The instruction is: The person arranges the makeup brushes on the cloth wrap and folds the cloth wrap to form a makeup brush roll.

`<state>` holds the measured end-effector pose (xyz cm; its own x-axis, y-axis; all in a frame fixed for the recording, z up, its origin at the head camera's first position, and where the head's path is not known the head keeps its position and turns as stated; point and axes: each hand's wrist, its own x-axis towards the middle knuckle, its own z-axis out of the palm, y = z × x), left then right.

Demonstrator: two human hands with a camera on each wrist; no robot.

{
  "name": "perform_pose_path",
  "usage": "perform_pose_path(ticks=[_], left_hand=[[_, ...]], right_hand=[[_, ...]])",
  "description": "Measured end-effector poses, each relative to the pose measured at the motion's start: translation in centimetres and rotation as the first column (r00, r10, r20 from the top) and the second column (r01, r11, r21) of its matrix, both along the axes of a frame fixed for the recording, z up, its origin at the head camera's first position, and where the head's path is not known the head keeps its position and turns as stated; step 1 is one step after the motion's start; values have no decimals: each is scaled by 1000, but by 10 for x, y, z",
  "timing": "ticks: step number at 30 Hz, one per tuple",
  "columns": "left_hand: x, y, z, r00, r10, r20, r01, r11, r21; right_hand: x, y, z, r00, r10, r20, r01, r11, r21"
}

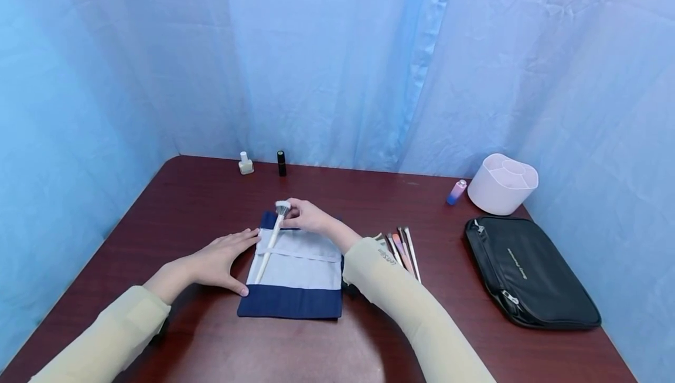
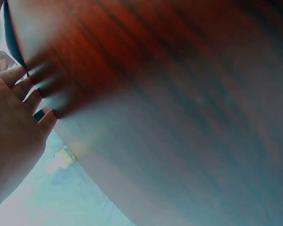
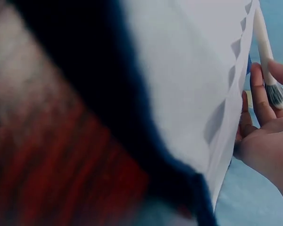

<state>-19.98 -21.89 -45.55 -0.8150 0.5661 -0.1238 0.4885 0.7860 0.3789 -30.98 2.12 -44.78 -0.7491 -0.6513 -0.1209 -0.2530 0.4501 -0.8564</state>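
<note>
A navy-and-grey fabric brush roll (image 1: 313, 266) lies unfolded on the table. My right hand (image 1: 311, 217) pinches a white-handled makeup brush (image 1: 269, 248) just below its bristles, over the roll's left side. The brush slants, bristles toward the far edge, its handle end at the navy lower flap (image 1: 290, 302). In the right wrist view, thumb and fingers of the right hand (image 3: 271, 134) hold the brush (image 3: 262, 40) beside the grey cloth. My left hand (image 1: 218, 261) rests with spread fingers at the roll's left edge; the left wrist view shows that hand (image 2: 14, 117) from its back.
Several makeup brushes (image 1: 413, 254) lie right of the roll, partly behind my right sleeve. Farther right are a black zipped case (image 1: 532, 272), a white divided holder (image 1: 498, 187) and a pink-blue tube (image 1: 456, 192). A nail polish bottle (image 1: 245, 164) and black lipstick tube (image 1: 282, 164) stand at the back.
</note>
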Motion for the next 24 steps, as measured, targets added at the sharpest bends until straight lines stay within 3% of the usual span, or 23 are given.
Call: perform_pose_path(ticks=[6,15,24], left_hand=[[0,-1,-2,1000,5,-6,-5,1000,1],[0,1,-3,1000,-5,-8,5,1000,1],[2,1,1,1000,15,-1,-15,1000,-10]], right_hand=[[0,1,-5,987,117,-110,-104,988,110],[4,1,-3,936,278,-214,-234,949,212],[-2,27,23,958,232,-171,-205,966,160]])
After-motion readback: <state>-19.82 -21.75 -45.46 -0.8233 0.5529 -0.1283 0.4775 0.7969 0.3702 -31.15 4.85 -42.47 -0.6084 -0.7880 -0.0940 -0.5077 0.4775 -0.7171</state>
